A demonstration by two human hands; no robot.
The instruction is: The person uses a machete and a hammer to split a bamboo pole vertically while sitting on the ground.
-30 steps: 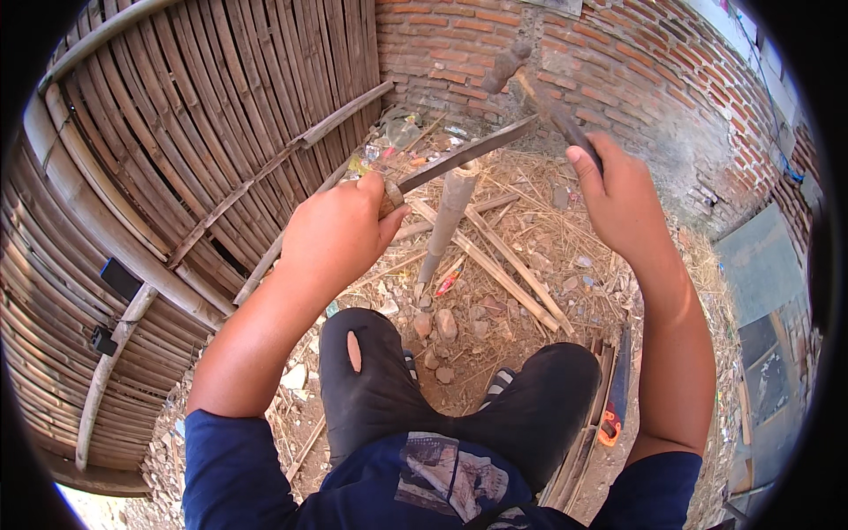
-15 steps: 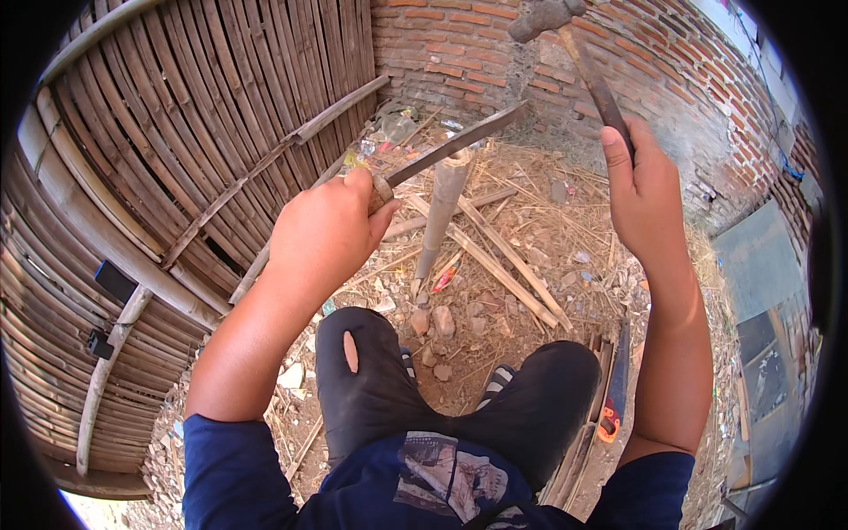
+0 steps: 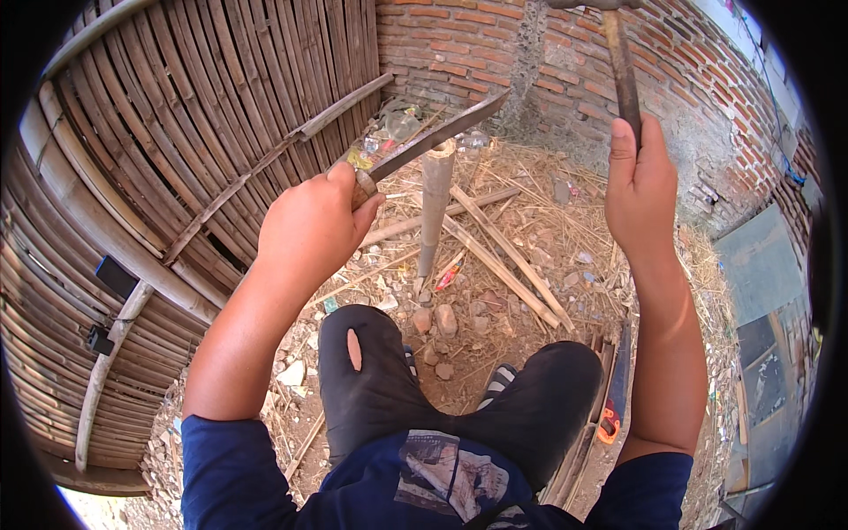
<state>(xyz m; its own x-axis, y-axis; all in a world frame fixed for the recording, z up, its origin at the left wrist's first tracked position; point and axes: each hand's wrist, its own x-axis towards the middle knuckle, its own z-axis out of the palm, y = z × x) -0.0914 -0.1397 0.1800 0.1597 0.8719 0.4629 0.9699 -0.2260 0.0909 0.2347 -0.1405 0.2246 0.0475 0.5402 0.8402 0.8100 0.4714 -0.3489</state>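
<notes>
My left hand [image 3: 309, 216] is closed round the wooden handle of a machete [image 3: 433, 139]. Its dark blade slants up to the right, crossing at the top end of an upright bamboo post [image 3: 436, 190]; whether blade and post touch I cannot tell. My right hand [image 3: 642, 181] grips the dark lower handle of a hammer [image 3: 621, 66], raised high at the right. The hammer's head is partly cut off by the upper edge of the view. The post stands on the ground in front of my knees.
Split bamboo strips [image 3: 503, 274] lie crossed behind the post among straw and stones. By my right leg lies a handsaw [image 3: 609, 420] with an orange handle, beside bamboo lengths. A bamboo wall [image 3: 238, 115] closes the left; a brick wall [image 3: 459, 53] stands behind.
The hammer has gone up and its handle stands more upright. My left hand and the machete have shifted left and slightly up, and the post's top has tilted a little left.
</notes>
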